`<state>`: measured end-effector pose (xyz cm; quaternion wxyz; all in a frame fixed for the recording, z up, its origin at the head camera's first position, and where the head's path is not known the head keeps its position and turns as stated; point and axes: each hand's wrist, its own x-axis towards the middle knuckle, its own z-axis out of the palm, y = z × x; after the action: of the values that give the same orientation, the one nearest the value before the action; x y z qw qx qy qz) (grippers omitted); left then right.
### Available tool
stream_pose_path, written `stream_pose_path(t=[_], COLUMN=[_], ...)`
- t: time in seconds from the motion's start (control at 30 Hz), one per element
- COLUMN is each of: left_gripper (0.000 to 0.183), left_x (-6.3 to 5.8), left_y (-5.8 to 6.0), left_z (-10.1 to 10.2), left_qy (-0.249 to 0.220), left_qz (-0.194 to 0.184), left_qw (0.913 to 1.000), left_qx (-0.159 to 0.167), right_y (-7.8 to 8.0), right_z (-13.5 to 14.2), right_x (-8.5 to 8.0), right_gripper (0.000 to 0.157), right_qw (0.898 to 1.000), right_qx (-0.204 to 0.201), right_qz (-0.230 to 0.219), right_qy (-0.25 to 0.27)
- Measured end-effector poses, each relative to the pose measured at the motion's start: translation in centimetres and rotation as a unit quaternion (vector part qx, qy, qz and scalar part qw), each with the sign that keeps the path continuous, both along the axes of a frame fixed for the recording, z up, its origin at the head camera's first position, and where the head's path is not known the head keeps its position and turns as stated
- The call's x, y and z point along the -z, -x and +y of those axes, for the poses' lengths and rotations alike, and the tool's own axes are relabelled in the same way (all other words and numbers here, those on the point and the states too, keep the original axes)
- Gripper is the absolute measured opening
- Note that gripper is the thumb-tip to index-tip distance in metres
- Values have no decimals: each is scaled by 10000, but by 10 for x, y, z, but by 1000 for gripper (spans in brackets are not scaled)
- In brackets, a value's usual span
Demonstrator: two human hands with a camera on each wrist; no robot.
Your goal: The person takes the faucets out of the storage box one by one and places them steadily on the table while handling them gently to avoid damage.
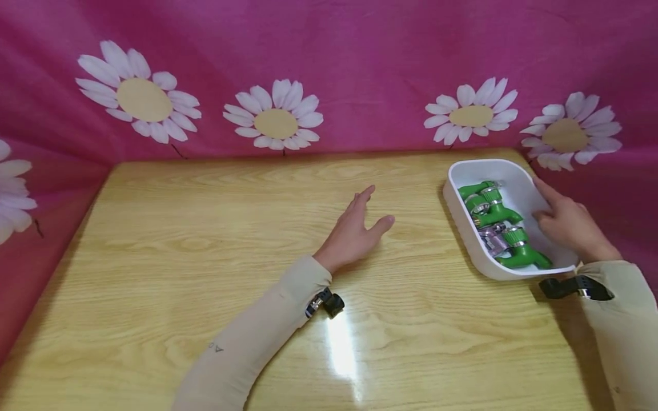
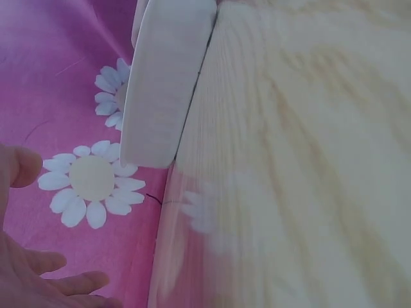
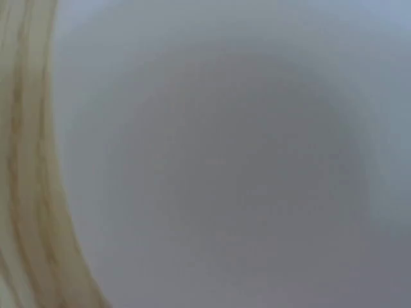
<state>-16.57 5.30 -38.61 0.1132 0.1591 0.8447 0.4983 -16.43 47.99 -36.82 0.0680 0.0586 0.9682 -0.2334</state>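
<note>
At the right of the table a white plastic bin (image 1: 461, 227) holds several green taps (image 1: 520, 257) with silvery collars, bunched along its left side. Among them lies a small purplish, shiny piece (image 1: 494, 240), too small to identify. My right hand (image 1: 574, 225) grips the bin's right rim, thumb on the inner side and other fingers mostly hidden outside. My left hand (image 1: 352, 235) is over the middle of the table, empty, thumb apart from the extended fingers, away from the bin. In the right wrist view the bin's pale, blurred wall (image 3: 218, 167) fills most of the picture.
The wood-grain table (image 1: 205, 245) extends left and in front of the bin. A pink cloth with white daisies (image 1: 360, 85) hangs along the back and both sides. Black wrist cameras (image 1: 334, 305) sit on both sleeves.
</note>
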Motion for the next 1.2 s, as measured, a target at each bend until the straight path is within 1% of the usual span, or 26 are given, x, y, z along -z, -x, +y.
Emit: stream_pose_path(t=[0.1, 0.2, 0.27, 0.37, 0.5, 0.7, 0.8, 0.9, 1.07, 1.2], left_gripper=[78, 78, 78, 78, 78, 79, 79, 80, 82, 84], left_x=[1, 3, 4, 6, 6, 5, 4, 3, 3, 0], left_y=[-1, -2, -2, -2, 0, 2, 3, 2, -1, -2], left_z=[4, 8, 11, 11, 8, 3, 2, 1, 2, 5], left_qy=[-35, -50, -53, -56, -42, -22, -24, -21, 104, 199], left_qz=[-57, -138, -162, -160, -120, -52, -44, -136, -323, -333], left_qw=[10000, 9999, 9998, 9998, 9999, 10000, 10000, 9999, 9992, 9986], left_qx=[-23, 34, 58, 54, 38, 32, 19, 0, 199, 367], right_y=[0, -5, -8, -9, -2, 10, 13, 14, 11, 11], right_z=[-5, -6, -7, -9, -17, -35, -42, -48, -59, -70], right_x=[1, 0, 1, 2, 3, 3, 2, 1, 0, 0], right_gripper=[84, 85, 84, 82, 80, 78, 78, 78, 78, 79], right_qw=[10000, 9999, 9999, 9998, 9996, 9991, 9988, 9986, 9992, 9987], right_qx=[3, 71, 85, 159, 132, -49, -96, -139, -165, -205], right_qz=[67, -32, 1, -77, -77, 242, 234, 181, 140, 134], right_qy=[32, 106, 86, 131, 239, 339, 410, 479, 338, 436])
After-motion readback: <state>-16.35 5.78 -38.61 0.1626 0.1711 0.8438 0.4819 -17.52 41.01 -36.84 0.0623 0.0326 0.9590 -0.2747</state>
